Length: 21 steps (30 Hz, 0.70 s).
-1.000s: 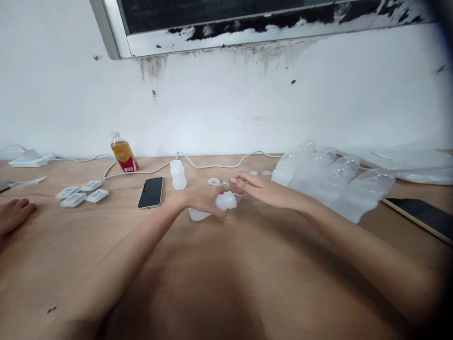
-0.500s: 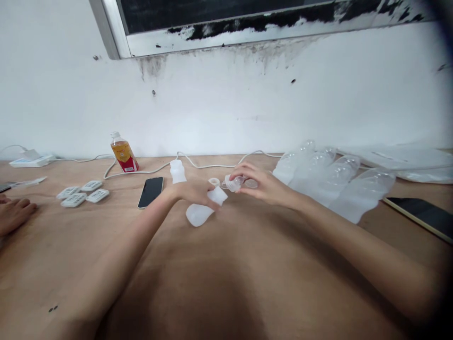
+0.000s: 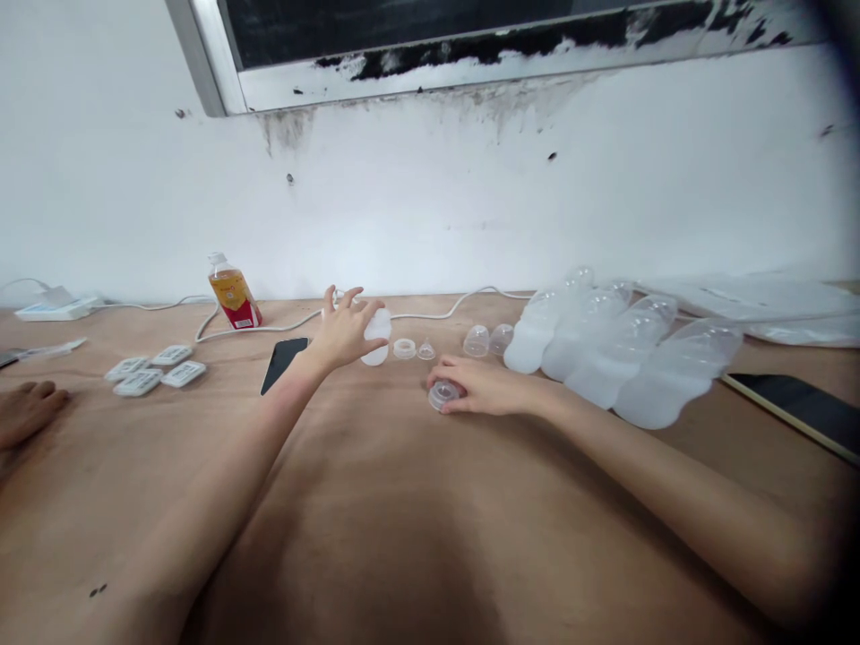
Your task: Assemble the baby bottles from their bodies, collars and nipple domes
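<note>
My left hand (image 3: 339, 333) is stretched out at the back of the wooden table (image 3: 403, 502). Its fingers are spread, and palm and thumb touch a small white plastic bottle (image 3: 377, 335) that stands upright. My right hand (image 3: 482, 389) lies low on the table to the right, fingers curled over a clear plastic cap (image 3: 442, 393) pressed to the surface. Between the hands, further back, lie a white ring (image 3: 404, 348) and a small clear teat (image 3: 425, 350). Two clear dome caps (image 3: 487, 340) sit to their right.
Bagged white bottles (image 3: 605, 345) lie at the right, a dark tablet (image 3: 799, 408) beyond them. A black phone (image 3: 280, 364) is partly under my left wrist. An orange-liquid bottle (image 3: 231, 292), a white cable (image 3: 443, 313), small white devices (image 3: 153, 371) and another person's hand (image 3: 27, 408) are at the left.
My left hand carried the white bottle from the table's middle to the back and stood it upright, fingers spreading. My right hand came down and nearer with the clear cap.
</note>
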Motion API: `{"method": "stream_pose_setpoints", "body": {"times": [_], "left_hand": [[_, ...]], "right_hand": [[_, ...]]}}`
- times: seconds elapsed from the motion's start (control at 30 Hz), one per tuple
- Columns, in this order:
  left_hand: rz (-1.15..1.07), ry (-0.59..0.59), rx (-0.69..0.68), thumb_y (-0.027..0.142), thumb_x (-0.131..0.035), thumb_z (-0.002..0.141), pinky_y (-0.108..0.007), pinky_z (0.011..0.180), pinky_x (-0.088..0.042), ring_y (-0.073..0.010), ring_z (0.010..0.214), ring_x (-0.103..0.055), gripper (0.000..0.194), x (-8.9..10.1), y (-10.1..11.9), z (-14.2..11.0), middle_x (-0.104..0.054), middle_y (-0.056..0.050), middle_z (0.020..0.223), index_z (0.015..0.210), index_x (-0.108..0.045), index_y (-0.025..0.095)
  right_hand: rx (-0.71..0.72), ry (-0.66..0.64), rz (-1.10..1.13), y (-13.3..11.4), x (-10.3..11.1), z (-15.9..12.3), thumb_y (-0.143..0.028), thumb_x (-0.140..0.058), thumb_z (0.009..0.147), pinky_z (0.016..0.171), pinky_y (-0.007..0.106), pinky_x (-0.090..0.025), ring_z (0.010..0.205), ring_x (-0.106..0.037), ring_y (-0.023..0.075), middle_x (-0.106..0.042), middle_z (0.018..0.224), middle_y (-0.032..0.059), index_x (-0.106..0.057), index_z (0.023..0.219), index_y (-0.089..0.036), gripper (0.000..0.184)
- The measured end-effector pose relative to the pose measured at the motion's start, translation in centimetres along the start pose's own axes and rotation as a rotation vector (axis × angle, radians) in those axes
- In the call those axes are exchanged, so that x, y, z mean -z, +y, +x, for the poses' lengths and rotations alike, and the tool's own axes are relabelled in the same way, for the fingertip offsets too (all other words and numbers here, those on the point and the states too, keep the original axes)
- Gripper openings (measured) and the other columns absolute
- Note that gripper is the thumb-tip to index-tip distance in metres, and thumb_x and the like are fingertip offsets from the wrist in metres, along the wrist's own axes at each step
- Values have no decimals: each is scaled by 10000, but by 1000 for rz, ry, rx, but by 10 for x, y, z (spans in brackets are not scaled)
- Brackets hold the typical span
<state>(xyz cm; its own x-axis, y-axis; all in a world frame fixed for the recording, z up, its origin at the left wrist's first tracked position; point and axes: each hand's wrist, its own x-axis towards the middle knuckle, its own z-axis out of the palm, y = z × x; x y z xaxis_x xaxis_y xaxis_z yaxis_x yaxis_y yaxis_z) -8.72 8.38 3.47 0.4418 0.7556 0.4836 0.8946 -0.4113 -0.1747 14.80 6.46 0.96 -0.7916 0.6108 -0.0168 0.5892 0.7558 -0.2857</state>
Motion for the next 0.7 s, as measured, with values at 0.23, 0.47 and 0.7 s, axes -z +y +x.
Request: {"method": "stream_pose_setpoints", "body": {"times": [0.23,0.47,0.7], "left_hand": [[48,90,77,409,-489,737,-541,979,-34,-305,1218,-232,443,-18,-14,-4,-478,-110,1189,1119,-445,188],[29,42,123,382,-470,741,-542,973,-85,-305,1203,-268,466,-21,-18,-4,-452,-123,1204,1158,-415,180],[17,25,157,356,-478,732,-523,977,-95,-300,1188,-289,491,-22,-18,-5,-430,-135,1208,1177,-372,178]], "right_hand": [[-16,11,-27,-2,2,-1,-376,-489,753,603,249,-361,758,-508,154,-483,940,38,-523,975,-221,273],[-111,144,-94,-10,-10,2,-398,-436,780,599,276,-383,714,-524,164,-479,991,67,-500,971,-201,282],[-101,205,-54,-10,-19,6,-421,-352,825,696,307,-412,761,-540,179,-471,1017,92,-471,978,-181,309]]}}
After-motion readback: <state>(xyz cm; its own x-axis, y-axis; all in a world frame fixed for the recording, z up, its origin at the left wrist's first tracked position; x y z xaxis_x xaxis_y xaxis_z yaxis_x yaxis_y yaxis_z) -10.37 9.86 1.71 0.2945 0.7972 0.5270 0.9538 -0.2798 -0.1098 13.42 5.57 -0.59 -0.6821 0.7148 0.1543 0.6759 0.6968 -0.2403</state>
